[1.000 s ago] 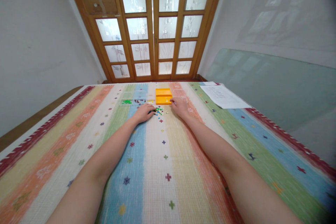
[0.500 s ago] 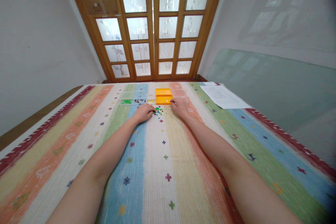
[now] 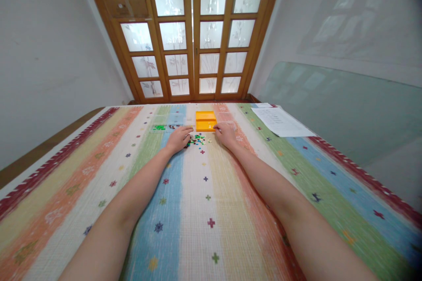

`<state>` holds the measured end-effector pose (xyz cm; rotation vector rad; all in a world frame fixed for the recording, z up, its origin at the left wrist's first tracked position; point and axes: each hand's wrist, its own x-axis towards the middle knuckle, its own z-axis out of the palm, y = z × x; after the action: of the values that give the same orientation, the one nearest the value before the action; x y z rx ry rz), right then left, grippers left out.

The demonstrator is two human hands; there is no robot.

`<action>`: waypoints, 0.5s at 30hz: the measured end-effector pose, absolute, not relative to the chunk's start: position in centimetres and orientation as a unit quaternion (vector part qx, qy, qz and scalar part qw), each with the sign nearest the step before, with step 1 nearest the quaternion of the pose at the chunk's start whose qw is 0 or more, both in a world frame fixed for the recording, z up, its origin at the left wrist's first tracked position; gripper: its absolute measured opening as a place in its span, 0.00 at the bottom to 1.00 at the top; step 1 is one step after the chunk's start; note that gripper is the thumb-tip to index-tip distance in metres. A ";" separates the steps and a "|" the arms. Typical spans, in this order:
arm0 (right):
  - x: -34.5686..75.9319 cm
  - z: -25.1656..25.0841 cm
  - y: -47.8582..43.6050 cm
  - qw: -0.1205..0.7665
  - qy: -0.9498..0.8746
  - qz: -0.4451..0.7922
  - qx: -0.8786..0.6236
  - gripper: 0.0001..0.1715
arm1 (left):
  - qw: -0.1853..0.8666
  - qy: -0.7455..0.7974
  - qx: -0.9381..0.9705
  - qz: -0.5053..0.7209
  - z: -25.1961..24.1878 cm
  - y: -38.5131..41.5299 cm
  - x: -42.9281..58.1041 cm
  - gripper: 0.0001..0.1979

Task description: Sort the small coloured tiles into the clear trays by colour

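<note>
An open orange plastic box [image 3: 205, 116] sits near the table's far edge, with small pale pieces inside. In front of it lies a loose pile of tiny coloured pieces [image 3: 199, 139], green, blue, dark and pale. My left hand [image 3: 178, 138] is at the pile's left side, its closed fingertips beside the clear compartment box; anything in them is too small to make out. This clear box [image 3: 164, 127] holds green pieces [image 3: 160, 127] and dark red ones; my hand partly covers its right end. My right hand [image 3: 226, 134] has its fingers pinched at the orange box's right front corner.
A striped cloth [image 3: 194, 228] covers the table. White paper sheets [image 3: 280, 121] lie at the far right. Beyond the table stand wooden doors with glass panes [image 3: 176, 35]. A pale glass panel [image 3: 332, 105] leans along the right wall.
My left hand has lifted away from the pile, its fingertips moving slightly forward toward the clear box's right end. More of the pile shows. My right hand stays at the orange box.
</note>
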<state>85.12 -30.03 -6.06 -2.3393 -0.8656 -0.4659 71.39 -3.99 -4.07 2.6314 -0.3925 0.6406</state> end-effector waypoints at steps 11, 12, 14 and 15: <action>85.2 -6.2 -29.9 0.296 -0.328 -0.170 -0.881 0.16 | 0.205 -0.116 0.939 0.251 -3.2 -4.5 70.8 0.26; 85.2 -6.3 -29.9 0.296 -0.328 -0.172 -0.880 0.16 | 0.206 -0.112 0.938 0.254 -3.3 -4.4 70.8 0.26; 85.2 -6.3 -29.9 0.296 -0.330 -0.175 -0.879 0.16 | 0.210 -0.101 0.937 0.261 -3.5 -4.2 70.9 0.26; 85.2 -6.3 -29.9 0.297 -0.329 -0.175 -0.879 0.16 | 0.215 -0.094 0.936 0.264 -3.7 -4.1 70.9 0.27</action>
<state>85.21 -29.86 -6.28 -2.3379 -0.8746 -0.4654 70.93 -4.08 -3.68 2.5952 -0.2594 0.7331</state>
